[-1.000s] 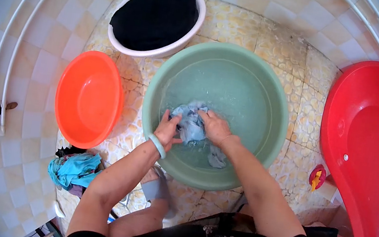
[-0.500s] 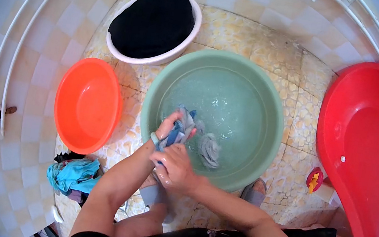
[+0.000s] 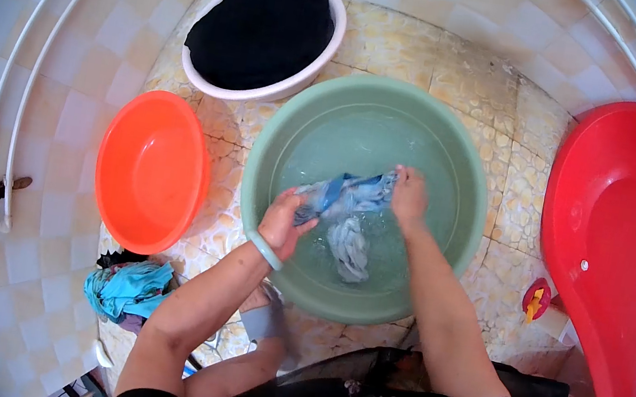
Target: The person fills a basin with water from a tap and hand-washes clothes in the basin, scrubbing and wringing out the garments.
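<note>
A wet blue-and-grey cloth garment (image 3: 349,193) is stretched between my hands over the water of a large green basin (image 3: 261,149). My left hand (image 3: 282,219), with a pale bangle on its wrist, grips the left end. At the right end, my right hand (image 3: 410,195) is closed on the fabric. Just below the garment, a light grey cloth (image 3: 349,250) lies bunched in the water. Which kind of garment I hold cannot be made out.
An orange basin (image 3: 151,173) stands at the left. Behind it, a white basin (image 3: 331,44) holds black fabric (image 3: 265,33). Turquoise clothing (image 3: 127,289) lies heaped on the tiled floor. A red tub (image 3: 621,203) takes up the right side.
My right hand has moved from beside my left, up and to the right. The bunched garment is now drawn out between both hands. The view has shifted slightly.
</note>
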Available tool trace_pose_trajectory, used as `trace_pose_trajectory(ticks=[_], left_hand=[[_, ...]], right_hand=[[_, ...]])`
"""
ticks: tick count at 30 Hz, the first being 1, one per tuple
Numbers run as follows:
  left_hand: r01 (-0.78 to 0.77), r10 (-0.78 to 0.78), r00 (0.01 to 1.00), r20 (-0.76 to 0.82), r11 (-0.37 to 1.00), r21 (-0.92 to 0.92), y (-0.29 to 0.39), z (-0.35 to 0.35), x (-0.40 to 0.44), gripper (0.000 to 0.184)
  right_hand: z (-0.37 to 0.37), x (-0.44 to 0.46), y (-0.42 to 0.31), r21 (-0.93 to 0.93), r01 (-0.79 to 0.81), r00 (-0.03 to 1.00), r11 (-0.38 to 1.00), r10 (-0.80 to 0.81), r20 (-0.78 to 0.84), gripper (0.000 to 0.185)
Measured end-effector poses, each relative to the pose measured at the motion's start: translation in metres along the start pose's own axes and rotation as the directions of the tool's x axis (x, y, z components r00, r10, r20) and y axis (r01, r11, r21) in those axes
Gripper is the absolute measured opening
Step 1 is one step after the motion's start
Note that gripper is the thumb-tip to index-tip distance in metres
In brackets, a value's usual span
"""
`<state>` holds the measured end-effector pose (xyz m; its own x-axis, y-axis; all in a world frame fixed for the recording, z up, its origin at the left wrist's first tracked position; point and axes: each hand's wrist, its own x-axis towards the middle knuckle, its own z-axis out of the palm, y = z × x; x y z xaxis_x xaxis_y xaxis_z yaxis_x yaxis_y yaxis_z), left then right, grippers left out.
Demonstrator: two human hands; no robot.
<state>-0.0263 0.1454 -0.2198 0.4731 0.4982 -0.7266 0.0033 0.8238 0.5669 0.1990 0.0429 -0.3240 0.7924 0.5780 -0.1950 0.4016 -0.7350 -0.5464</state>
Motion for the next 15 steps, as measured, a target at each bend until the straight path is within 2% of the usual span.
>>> trace_pose_trajectory(ticks=[2, 3, 5, 8, 11, 14, 15], left_hand=[[0.079, -0.076, 0.996, -0.041, 0.994, 0.072, 0.004, -0.005, -0.004, 0.070], [0.078, -0.073, 0.996, -0.047, 0.991, 0.107, 0.003, -0.008, -0.004, 0.074], [0.074, -0.064, 0.996, -0.060, 0.982, 0.176, 0.000, -0.011, -0.001, 0.083], [-0.085, 0.098, 0.995, -0.019, 0.928, 0.364, -0.010, -0.019, 0.008, 0.083], [-0.143, 0.166, 0.986, -0.030, 0.917, 0.372, -0.011, -0.020, 0.008, 0.080], [-0.100, 0.116, 0.993, -0.016, 0.911, 0.399, -0.007, -0.019, 0.003, 0.077], [-0.102, 0.120, 0.993, -0.022, 0.912, 0.397, -0.006, -0.018, 0.003, 0.075]], right_hand=[[-0.029, -0.012, -0.012, -0.100, -0.003, 0.999, 0.995, -0.002, -0.043, 0.027], [-0.034, -0.016, -0.015, -0.174, 0.125, 0.986, 0.977, -0.142, -0.086, 0.031], [-0.038, -0.026, -0.022, -0.328, 0.357, 0.898, 0.875, -0.418, -0.138, 0.041], [-0.029, -0.042, -0.048, -0.246, 0.713, 0.693, 0.657, -0.714, 0.099, 0.047], [-0.011, -0.029, -0.050, -0.272, 0.638, 0.745, 0.720, -0.488, 0.455, 0.048], [0.006, -0.012, -0.044, -0.295, 0.441, 0.797, 0.848, -0.218, 0.563, 0.045], [0.007, -0.011, -0.046, -0.298, 0.373, 0.835, 0.879, -0.178, 0.520, 0.042]])
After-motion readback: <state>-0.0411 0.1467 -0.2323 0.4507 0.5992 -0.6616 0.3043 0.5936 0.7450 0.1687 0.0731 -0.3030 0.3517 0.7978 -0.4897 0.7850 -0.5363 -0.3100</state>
